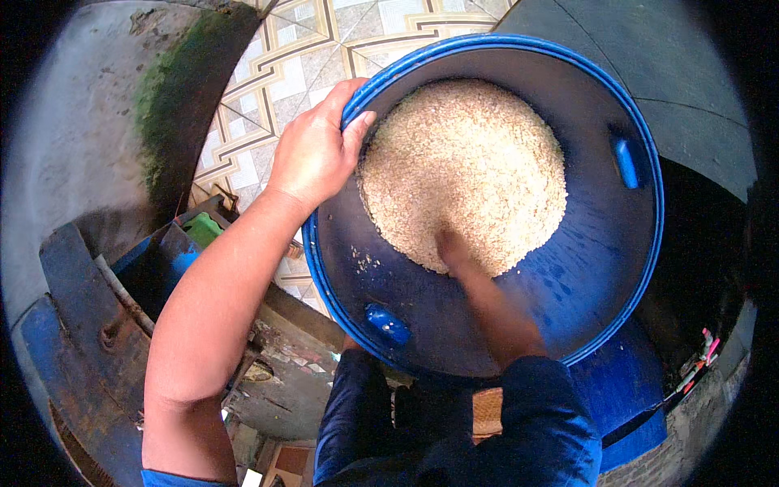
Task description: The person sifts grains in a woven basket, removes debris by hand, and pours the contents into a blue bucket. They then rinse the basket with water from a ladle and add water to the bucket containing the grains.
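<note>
Blue barrel (596,256)'s R side is leaving room over grain (479,170); L hand (324,142) is blocking UL rim (398,66), R forearm (497,312) is crossing near wall.

Grips the upper-left rim of a wide, round, blue plastic barrel (584,260) with the bare left hand (329,146), hooking the thumb inside; sinks the bare right hand (456,250) into pale beige, grain-like flakes (479,170), hiding the fingertips. Has patterned cream-and-grey floor tiles (268,105) beyond.
</note>
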`<state>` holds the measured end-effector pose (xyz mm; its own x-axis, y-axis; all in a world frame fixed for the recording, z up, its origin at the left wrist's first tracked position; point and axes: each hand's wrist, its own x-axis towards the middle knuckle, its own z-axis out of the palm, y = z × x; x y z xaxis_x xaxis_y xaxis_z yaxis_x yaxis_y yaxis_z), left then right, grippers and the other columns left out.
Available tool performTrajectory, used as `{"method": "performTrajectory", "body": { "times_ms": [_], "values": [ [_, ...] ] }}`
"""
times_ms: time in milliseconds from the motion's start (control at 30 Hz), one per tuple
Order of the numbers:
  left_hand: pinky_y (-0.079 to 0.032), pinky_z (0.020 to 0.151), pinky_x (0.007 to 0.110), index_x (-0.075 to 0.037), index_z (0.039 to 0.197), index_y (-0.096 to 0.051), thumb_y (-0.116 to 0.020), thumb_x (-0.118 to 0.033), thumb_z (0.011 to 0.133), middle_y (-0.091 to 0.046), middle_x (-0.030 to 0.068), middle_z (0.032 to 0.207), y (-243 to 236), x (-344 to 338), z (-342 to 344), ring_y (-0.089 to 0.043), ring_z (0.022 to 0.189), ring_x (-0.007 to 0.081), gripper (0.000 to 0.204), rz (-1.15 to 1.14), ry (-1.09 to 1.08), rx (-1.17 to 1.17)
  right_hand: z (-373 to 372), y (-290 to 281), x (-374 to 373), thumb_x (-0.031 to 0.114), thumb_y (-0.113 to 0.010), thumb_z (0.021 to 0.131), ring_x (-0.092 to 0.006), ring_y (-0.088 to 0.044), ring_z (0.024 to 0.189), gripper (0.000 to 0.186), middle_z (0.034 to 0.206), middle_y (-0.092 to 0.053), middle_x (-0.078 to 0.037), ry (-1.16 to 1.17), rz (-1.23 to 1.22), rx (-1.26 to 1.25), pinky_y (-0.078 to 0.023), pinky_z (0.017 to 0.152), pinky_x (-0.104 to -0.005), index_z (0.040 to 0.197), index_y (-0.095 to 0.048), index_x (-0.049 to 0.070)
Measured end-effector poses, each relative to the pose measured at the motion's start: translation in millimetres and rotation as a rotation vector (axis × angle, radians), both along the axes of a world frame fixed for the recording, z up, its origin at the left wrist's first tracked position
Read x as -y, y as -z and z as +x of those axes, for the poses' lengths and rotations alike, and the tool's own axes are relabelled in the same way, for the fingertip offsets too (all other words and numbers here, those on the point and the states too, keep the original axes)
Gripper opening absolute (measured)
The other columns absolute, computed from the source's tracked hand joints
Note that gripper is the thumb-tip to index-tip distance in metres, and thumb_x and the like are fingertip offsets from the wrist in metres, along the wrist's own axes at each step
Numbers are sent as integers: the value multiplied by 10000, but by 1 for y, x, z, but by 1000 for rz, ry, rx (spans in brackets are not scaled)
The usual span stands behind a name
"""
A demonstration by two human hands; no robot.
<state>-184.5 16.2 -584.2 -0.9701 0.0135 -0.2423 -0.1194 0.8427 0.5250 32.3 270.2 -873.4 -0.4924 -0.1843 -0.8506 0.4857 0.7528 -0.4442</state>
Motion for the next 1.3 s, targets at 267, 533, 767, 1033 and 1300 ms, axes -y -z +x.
{"method": "performTrajectory", "body": {
  "times_ms": [267, 533, 767, 1033, 1300],
  "values": [
    [-521, 801, 482, -138, 1255, -528, -582, -284, 932, -682, 198, 970, 4, -3, -5, -654, 907, 407, 359, -21, 13, -21, -133, -147, 67, 247, -504, 1006, -176, -483, 1232, 402, 1347, -523, -86, 537, -718, -377, -351, 1073, -320, 1337, -501, 17],
    [-513, 802, 478, -145, 1260, -525, -583, -259, 936, -680, 204, 968, -7, -10, -11, -647, 917, 416, 348, -13, 11, 3, 48, -5, 65, 489, -314, 1017, -354, -210, 1452, 696, 1547, -241, -249, -330, -557, 172, -143, 1189, -465, 1499, -234, -8],
    [-509, 805, 489, -149, 1271, -513, -572, -251, 941, -679, 208, 961, 2, -2, -7, -647, 916, 420, 351, -23, 16, 20, -90, -78, -37, 409, -530, 960, -357, -621, 1065, 429, 1145, -662, -183, -381, 49, -81, -465, 960, -431, 1128, -658, 36],
    [-502, 820, 490, -147, 1286, -504, -569, -259, 943, -670, 246, 989, 9, -4, -5, -642, 957, 420, 367, -82, 13, -25, -131, -182, -16, 364, -487, 965, -318, -512, 1229, 432, 1260, -601, -192, -281, -203, -292, -340, 1069, -497, 1174, -645, 21],
    [-517, 828, 458, -150, 1320, -508, -588, -297, 931, -660, 206, 1108, 11, -10, 5, -663, 929, 391, 423, -72, -68, -146, -15, -233, -51, 330, -625, 867, -373, -347, 1364, 569, 1446, -417, -206, -169, 297, -730, -185, 1128, -595, 1372, -491, 105]
  ]
}}
